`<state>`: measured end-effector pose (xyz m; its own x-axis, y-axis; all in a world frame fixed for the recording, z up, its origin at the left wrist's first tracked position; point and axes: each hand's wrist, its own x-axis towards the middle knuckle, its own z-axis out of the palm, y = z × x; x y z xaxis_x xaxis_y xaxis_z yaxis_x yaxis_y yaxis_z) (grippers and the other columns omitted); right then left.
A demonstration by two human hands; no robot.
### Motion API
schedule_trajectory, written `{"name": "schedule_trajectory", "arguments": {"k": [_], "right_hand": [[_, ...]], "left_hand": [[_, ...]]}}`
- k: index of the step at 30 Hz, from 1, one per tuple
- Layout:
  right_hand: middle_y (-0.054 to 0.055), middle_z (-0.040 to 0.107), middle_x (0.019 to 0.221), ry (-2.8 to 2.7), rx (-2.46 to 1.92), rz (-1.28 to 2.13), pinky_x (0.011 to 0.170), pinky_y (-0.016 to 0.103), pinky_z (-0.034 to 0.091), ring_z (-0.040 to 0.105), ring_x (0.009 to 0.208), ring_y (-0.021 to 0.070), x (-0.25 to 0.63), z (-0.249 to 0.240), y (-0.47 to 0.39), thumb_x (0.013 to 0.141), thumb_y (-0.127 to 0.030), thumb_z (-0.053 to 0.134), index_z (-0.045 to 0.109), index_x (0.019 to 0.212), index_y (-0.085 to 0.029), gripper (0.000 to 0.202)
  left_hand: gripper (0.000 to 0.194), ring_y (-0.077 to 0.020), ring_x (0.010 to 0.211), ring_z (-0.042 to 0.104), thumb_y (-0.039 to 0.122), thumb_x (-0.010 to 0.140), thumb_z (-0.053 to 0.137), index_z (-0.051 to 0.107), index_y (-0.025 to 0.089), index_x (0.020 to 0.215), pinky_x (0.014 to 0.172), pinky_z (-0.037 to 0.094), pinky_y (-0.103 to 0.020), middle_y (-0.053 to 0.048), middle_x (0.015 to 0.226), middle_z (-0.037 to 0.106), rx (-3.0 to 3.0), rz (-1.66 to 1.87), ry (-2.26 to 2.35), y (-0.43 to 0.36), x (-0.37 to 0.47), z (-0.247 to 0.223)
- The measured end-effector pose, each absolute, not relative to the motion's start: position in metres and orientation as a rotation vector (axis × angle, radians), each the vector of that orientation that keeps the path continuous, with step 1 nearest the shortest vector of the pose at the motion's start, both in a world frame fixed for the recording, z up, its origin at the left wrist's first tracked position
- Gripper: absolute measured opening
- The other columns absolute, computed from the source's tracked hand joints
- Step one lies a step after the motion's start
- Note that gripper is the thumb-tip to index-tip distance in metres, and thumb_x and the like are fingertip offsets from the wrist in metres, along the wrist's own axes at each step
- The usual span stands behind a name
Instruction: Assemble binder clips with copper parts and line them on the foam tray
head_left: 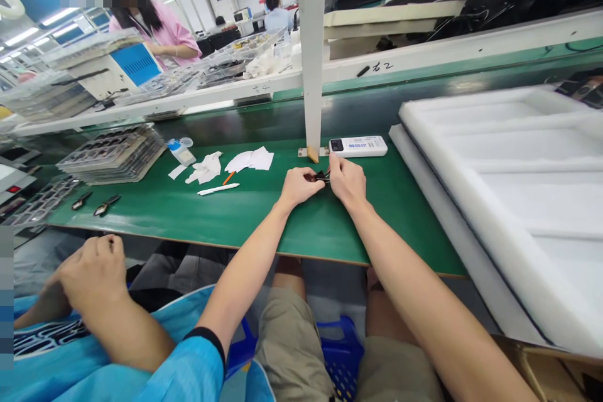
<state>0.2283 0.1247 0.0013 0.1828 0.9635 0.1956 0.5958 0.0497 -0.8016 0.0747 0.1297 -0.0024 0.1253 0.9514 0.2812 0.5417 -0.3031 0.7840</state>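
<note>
My left hand (298, 188) and my right hand (348, 182) meet over the green table, with fingers closed in pinches. Between them is a small dark piece (320, 176) with thin, shiny strands at its right side; its exact kind is too small to tell. The left fingers grip the dark body, and the right fingertips pinch at the strand end. Just behind my hands lies a white power bank (358, 146) with a dark display, beside the foot of a white post (313, 63).
White foam trays (499, 169) stand at right. To the left lie a white pen (218, 189), crumpled tissue (205, 168), white paper (249, 160), a small bottle (181, 152), stacked plastic trays (113, 154) and tweezers (107, 205). A co-worker's hand (97, 270) is at lower left.
</note>
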Motion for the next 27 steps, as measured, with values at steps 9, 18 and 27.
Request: {"name": "schedule_trajectory", "arguments": {"k": [9,18,27], "right_hand": [[0.011,0.073,0.087,-1.290,-1.515,0.609,0.086,0.036,0.044,0.065,0.090,0.0290,0.2307,-0.0008,0.1290,0.104,-0.064,0.025,0.064,0.074,-0.023,0.064],[0.013,0.072,0.081,-1.195,-1.514,0.620,0.082,0.037,0.045,0.065,0.084,0.0281,0.2301,-0.0018,0.1298,0.101,-0.065,0.028,0.063,0.070,-0.021,0.065],[0.014,0.070,0.078,-1.105,-1.600,0.586,0.086,0.040,0.047,0.065,0.082,0.0294,0.2349,-0.0033,0.1316,0.102,-0.060,0.024,0.063,0.066,-0.021,0.066]], "left_hand": [[0.010,-0.0108,0.058,0.054,0.022,0.074,0.073,0.074,0.016,0.082,0.062,0.044,-0.025,-0.001,0.077,0.072,1.937,1.130,1.297,0.1281,0.0770,-0.0045],[0.014,-0.0110,0.061,0.054,0.027,0.078,0.078,0.076,0.017,0.088,0.065,0.047,-0.027,-0.003,0.087,0.074,1.918,1.226,1.237,0.1284,0.0750,-0.0098],[0.013,-0.0118,0.060,0.055,0.029,0.083,0.073,0.079,0.019,0.090,0.067,0.047,-0.027,-0.001,0.080,0.074,1.915,1.158,1.247,0.1250,0.0745,-0.0100]]}}
